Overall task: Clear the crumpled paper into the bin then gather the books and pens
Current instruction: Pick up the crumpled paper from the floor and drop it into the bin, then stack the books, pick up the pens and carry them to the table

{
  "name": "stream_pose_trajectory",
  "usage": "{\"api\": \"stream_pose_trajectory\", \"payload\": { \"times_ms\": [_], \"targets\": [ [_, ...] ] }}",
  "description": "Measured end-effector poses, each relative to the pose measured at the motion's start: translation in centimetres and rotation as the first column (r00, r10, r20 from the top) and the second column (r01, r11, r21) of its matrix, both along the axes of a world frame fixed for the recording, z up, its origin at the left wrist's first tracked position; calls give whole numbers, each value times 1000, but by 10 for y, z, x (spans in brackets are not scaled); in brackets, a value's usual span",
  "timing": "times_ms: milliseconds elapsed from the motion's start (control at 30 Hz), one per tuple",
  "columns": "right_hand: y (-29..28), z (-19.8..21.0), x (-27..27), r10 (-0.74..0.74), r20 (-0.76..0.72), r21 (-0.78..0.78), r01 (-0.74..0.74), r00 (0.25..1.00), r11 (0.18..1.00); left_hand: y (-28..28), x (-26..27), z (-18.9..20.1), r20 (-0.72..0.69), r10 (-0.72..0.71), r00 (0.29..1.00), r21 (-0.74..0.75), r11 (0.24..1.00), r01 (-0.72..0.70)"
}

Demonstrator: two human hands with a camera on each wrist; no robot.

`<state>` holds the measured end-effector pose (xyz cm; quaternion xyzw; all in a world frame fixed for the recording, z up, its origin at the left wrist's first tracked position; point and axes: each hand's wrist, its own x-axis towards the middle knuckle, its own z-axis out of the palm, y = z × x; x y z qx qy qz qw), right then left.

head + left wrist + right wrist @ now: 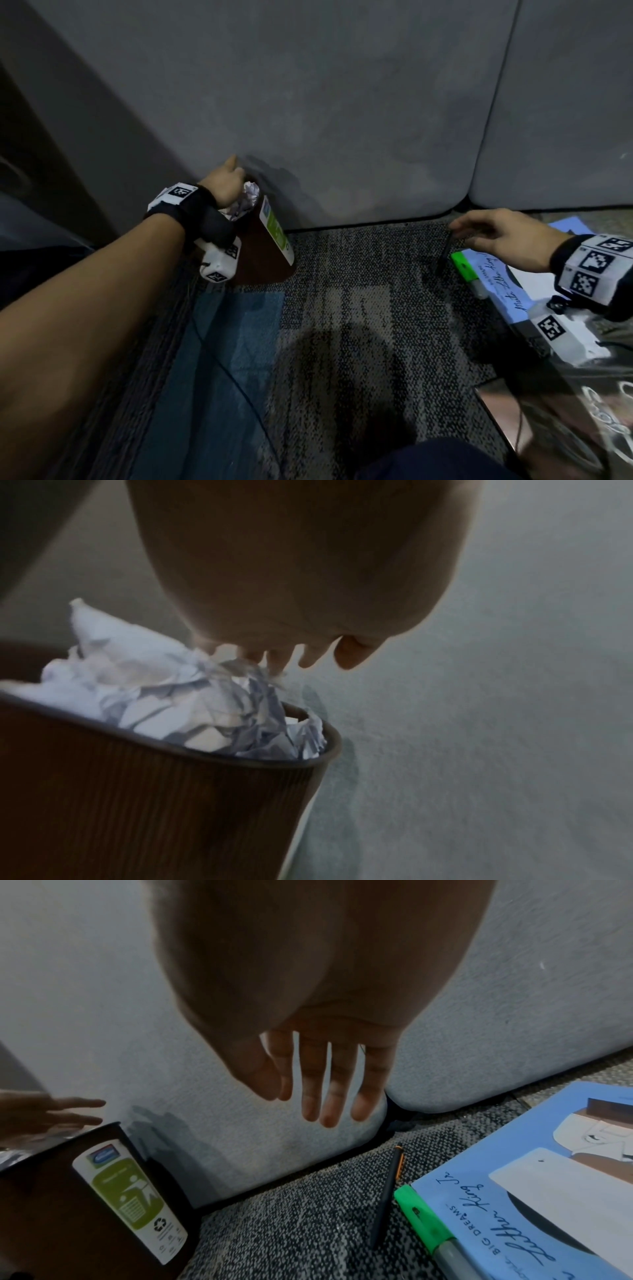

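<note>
The crumpled paper [192,704] sits heaped in the mouth of the brown bin [143,799], rising above its rim, directly under the left hand [224,186]. That hand hangs over the bin with its fingers [308,658] pointing down and spread loosely; the fingertips are at the top of the paper, though whether they touch it or have just cleared it is hard to tell, and nothing is pinched between them. The bin stands on the patterned carpet [342,308] against the grey sofa [342,120], and a white and green label [130,1199] faces the right hand. The right hand [500,236] is well apart from the bin, hovering flat with straight, slightly parted fingers [329,1085] and holding nothing. Just below its fingertips a dark pen [387,1196] lies on the carpet, and beside that a green highlighter [428,1226] lies along the edge of a blue book [548,1191]. The book lies flat on the carpet under the right wrist, near the sofa's base.
</note>
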<state>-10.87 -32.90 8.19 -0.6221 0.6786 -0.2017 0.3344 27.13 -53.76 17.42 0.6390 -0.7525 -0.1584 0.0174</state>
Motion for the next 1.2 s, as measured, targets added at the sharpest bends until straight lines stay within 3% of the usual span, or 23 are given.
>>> {"api": "stream_pose_trajectory", "payload": {
  "times_ms": [100,200,300,467,600,667,733,867,933,1000,1200],
  "targets": [
    [1,-1,-4,5,-21,-5,-5,1000,1000,0,1,6,55,7,998,-70,998,-3],
    [1,-1,-8,3,-28,-12,-3,1000,1000,-6,0,14,13,34,999,-122,992,-32],
    [2,-2,-12,0,-17,-5,0,1000,1000,-4,-10,10,28,-21,999,-190,981,26],
    [2,1,-12,6,-53,-18,-7,999,1000,31,-68,-19,86,-384,919,-267,880,392],
    [16,-2,-33,-53,-131,-27,50,990,998,62,-135,-49,11,-567,823,-302,783,544],
    [35,-13,-59,-137,-133,26,142,981,989,84,-176,-70,-37,-609,792,-242,774,585],
    [62,-24,-85,-190,-186,77,207,964,975,107,-210,-95,-42,-632,774,-43,775,630],
    [148,-51,-131,-167,-329,269,261,929,927,166,-257,-151,22,-737,675,360,636,682],
    [197,-65,-147,-142,-332,383,271,933,883,193,-272,-174,0,-765,644,432,581,690],
    [236,-73,-158,-196,-312,430,322,930,843,212,-285,-190,-64,-753,655,465,558,687],
    [296,-88,-138,-406,-172,387,440,898,810,257,-307,-212,-139,-709,692,477,564,674]
  ]
}}
